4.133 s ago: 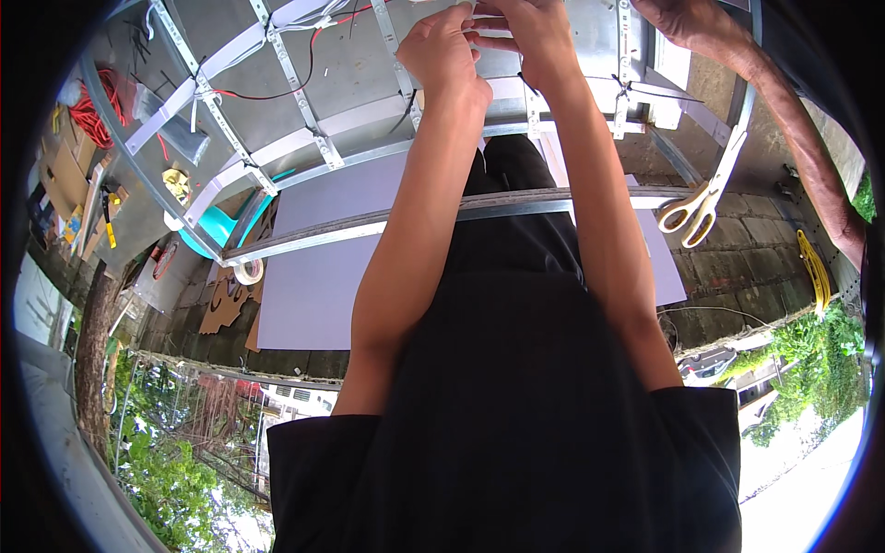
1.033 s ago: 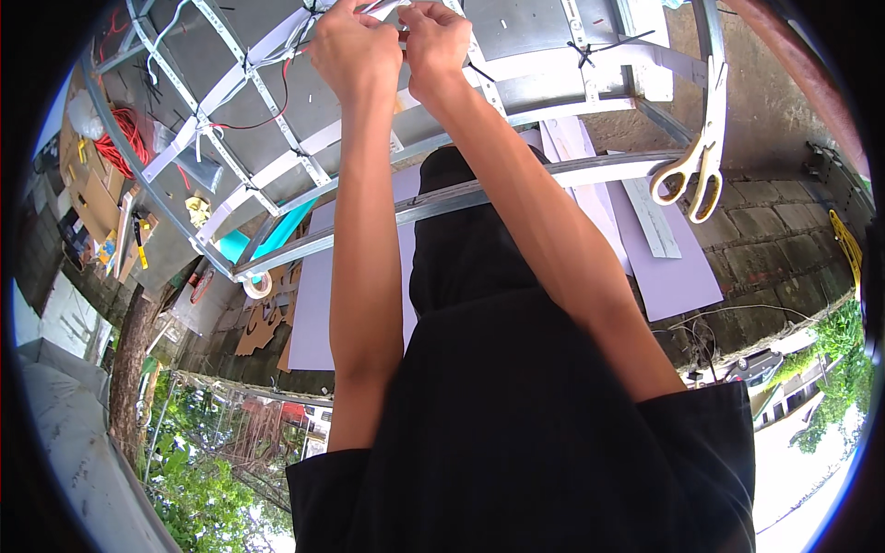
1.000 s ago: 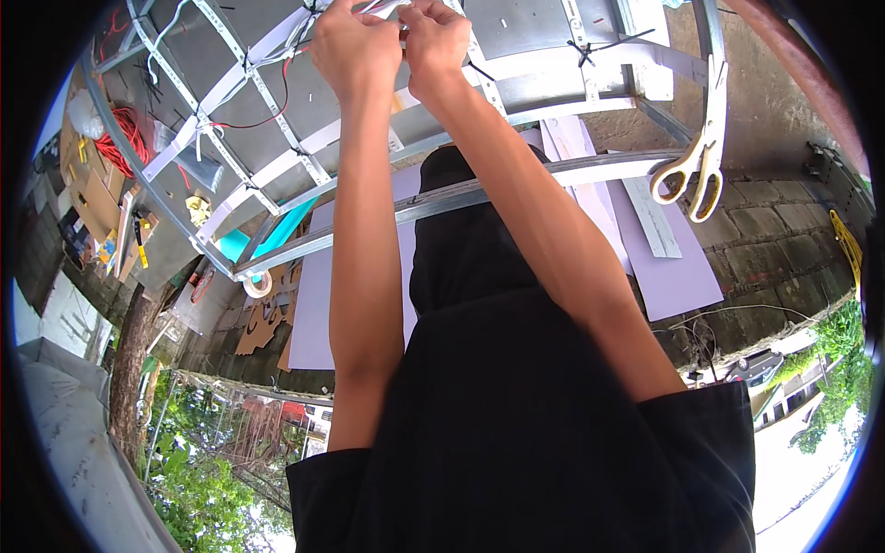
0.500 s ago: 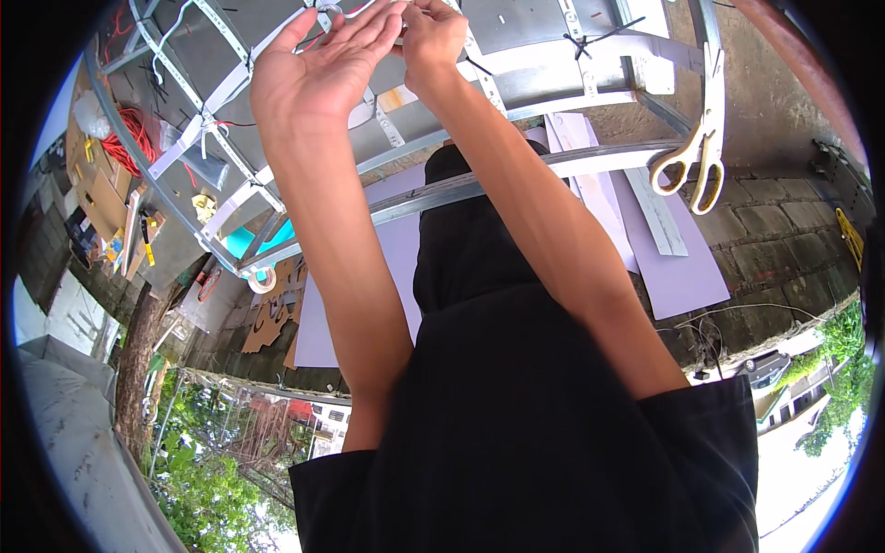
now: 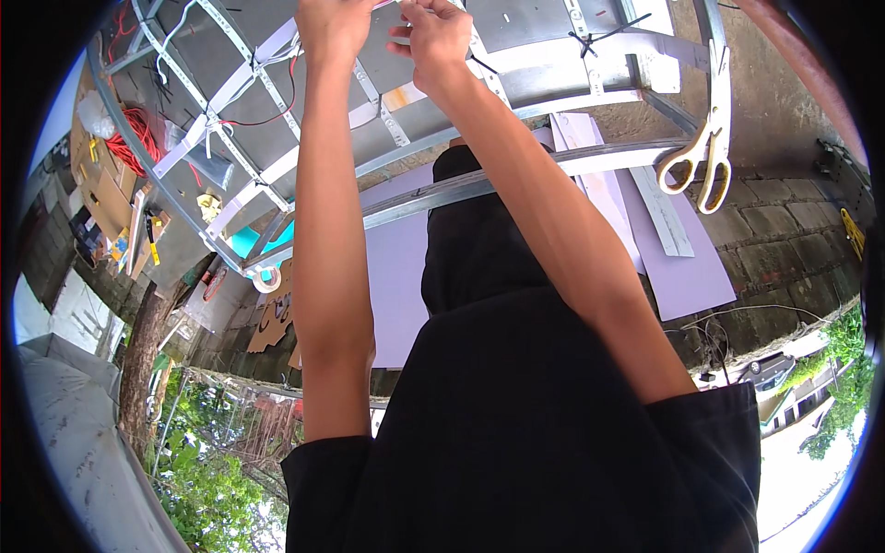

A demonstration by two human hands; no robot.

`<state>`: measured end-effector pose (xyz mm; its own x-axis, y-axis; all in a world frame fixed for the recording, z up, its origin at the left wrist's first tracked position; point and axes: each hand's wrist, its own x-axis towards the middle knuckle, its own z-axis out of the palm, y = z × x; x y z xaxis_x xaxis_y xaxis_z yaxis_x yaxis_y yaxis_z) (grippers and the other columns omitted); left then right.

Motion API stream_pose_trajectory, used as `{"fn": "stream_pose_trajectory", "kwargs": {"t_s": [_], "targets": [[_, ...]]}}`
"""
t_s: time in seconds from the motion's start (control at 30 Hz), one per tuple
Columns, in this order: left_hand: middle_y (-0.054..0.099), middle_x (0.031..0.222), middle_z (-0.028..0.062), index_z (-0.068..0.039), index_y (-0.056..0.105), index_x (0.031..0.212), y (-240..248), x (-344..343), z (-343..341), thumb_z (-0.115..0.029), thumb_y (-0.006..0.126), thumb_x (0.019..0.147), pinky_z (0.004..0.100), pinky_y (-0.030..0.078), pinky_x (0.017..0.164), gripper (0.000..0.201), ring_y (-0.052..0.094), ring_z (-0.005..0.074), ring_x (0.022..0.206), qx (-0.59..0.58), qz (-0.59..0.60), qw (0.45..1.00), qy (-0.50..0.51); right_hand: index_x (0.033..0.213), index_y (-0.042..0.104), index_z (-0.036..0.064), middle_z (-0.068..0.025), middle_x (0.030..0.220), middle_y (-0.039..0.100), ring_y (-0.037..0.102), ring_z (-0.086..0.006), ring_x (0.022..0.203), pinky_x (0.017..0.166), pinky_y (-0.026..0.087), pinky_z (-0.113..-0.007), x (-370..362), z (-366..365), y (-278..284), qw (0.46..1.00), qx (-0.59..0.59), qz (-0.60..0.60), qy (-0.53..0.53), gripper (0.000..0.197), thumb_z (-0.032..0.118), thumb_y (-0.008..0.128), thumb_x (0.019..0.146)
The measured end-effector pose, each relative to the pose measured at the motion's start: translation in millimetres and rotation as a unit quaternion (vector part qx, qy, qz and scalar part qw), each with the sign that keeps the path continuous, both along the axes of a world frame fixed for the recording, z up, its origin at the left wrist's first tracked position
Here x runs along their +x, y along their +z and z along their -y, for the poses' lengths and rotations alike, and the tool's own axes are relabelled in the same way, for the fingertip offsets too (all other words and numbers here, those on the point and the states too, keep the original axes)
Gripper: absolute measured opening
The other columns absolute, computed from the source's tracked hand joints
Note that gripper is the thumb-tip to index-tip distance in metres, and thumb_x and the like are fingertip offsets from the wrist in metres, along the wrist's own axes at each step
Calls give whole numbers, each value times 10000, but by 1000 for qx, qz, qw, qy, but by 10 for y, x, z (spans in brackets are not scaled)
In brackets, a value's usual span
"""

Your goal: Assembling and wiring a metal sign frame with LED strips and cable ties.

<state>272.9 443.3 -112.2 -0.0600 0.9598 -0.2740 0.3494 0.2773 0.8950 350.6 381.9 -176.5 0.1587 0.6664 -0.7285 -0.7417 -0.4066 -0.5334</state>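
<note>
At the top edge of the view my left hand (image 5: 332, 35) shows its back; its fingers curl inward and are partly cut off by the picture's edge. Just right of it my right hand (image 5: 440, 39) pinches with thumb and forefinger, the other fingers loosely bent. A short bit of thin red and white wire (image 5: 383, 4) shows between the two hands. Below both hands lies a curved metal frame (image 5: 415, 205) with white perforated strips (image 5: 230, 138) across it. A red wire (image 5: 293, 85) loops down from near my left hand along the strips.
White-handled scissors (image 5: 705, 138) hang over the frame's right end. A roll of tape (image 5: 266, 278) sits at its left corner. Black cable ties (image 5: 583, 42) stick up from a strip. Coiled red cable (image 5: 134, 143) lies at left. Pale purple sheets (image 5: 687, 249) are beneath the frame.
My left hand has turned over from open palm up to back showing, its fingers closing in. My right hand stays near its place, its lower fingers a little looser.
</note>
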Motion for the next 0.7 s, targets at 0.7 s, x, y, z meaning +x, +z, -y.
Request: {"fn": "stream_pose_trajectory", "kwargs": {"t_s": [0.7], "targets": [[677,739,51,10,616,812,201,28,15,35,699,823,262,487,639,87,626,98,709,68,-86,986,-123,929,674,7,-63,734,655,625,-148,576,523,517,-276,157,-9,292,998,24,57,12,162,163,631,929]]}}
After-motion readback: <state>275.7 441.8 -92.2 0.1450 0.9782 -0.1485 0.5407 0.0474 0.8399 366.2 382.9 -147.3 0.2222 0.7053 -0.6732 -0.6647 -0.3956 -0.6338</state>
